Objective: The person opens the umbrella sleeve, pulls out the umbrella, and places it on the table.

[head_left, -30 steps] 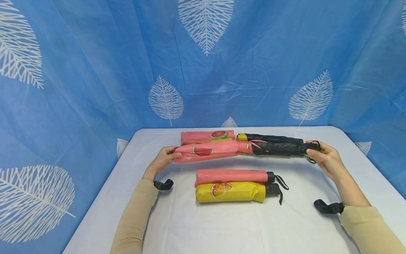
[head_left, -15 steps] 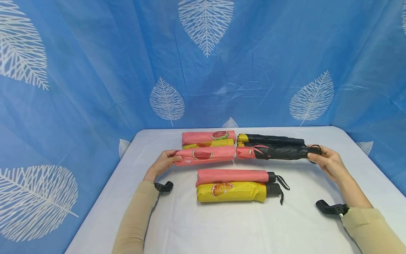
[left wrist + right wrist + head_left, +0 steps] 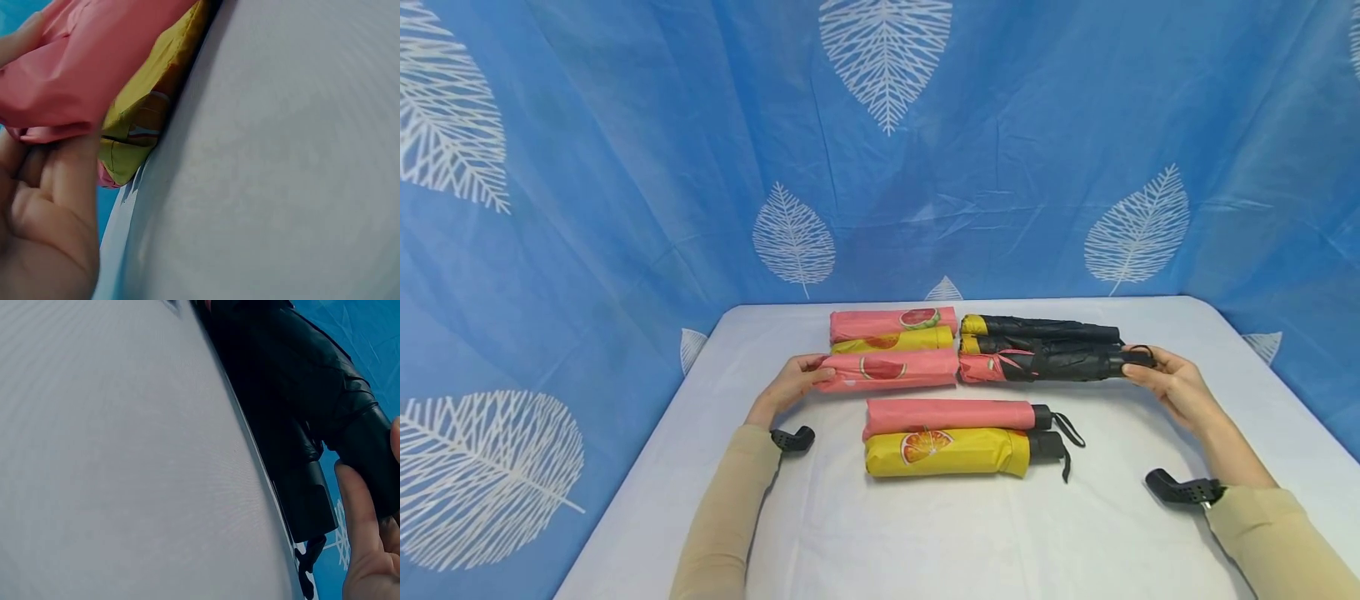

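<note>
Two hands, each holding one end piece at the back of the white surface (image 3: 925,533).

The left hand (image 3: 790,387) grips the end of a pink sleeve with a watermelon print (image 3: 887,370), fingers curled on it; this sleeve lies just in front of a yellow sleeve (image 3: 887,340). The right hand (image 3: 1172,385) pinches the black handle of a folded black umbrella (image 3: 1052,363), which lies on the surface touching another black umbrella (image 3: 1037,329) behind it. Nearer lie a pink umbrella (image 3: 947,414) and a yellow umbrella (image 3: 947,452), side by side.
</note>
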### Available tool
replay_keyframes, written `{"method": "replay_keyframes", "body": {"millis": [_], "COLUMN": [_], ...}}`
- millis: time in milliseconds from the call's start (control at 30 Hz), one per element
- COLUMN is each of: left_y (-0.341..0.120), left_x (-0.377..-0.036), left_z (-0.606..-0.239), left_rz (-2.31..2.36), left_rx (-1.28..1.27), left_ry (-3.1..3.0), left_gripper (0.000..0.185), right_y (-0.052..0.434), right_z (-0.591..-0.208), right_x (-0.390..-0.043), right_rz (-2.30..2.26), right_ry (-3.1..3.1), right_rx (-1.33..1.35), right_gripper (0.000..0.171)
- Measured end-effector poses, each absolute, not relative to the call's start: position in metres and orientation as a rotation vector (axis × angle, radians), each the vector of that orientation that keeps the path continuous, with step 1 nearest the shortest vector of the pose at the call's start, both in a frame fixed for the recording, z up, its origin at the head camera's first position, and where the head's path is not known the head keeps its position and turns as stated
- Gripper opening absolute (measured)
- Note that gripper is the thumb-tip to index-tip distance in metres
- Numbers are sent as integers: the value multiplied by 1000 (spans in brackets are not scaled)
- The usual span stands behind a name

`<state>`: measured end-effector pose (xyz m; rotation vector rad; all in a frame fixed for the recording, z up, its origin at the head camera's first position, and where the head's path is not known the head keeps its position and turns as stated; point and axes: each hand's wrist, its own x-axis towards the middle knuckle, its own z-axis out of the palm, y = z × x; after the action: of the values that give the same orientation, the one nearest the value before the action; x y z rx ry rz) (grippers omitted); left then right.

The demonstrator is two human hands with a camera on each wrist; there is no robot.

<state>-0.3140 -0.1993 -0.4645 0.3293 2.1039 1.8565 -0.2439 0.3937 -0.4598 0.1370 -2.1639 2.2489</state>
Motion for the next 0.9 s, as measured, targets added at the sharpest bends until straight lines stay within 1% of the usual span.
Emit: {"method": "replay_keyframes", "body": {"millis": [200,400,467,600,667,800,900], "left_y": [-197,-199,-201,-204,-205,-202,-193], "left_x": [-313,-311,-311,-309,-307,-301,-292], "left_z": [-464,-464,-463,-459,-454,-439,-422], "left_rz": [1708,1680,1661,1660,1665,1697,1726], "left_rx": [282,352,394,434,442,488,592], "left_ry": [2268,2317,2336,2371,2404,2438,2412], "left_gripper": [58,53,52,53,54,54,53], "right_y": [398,401,402,403,403,404,403], "right_z": [-459,-456,-456,-455,-455,-455,-454], "right_x": [-246,-250,-252,-255,-256,-258,-258], "right_rz": [2171,1919,1883,1779,1728,1636,1601], "right_ry": [-2303,-2556,-2625,-2753,-2791,-2855,-2871], "right_rx": [136,112,103,91,96,106,113], "right_gripper": [32,31,37,56,61,66,67]}}
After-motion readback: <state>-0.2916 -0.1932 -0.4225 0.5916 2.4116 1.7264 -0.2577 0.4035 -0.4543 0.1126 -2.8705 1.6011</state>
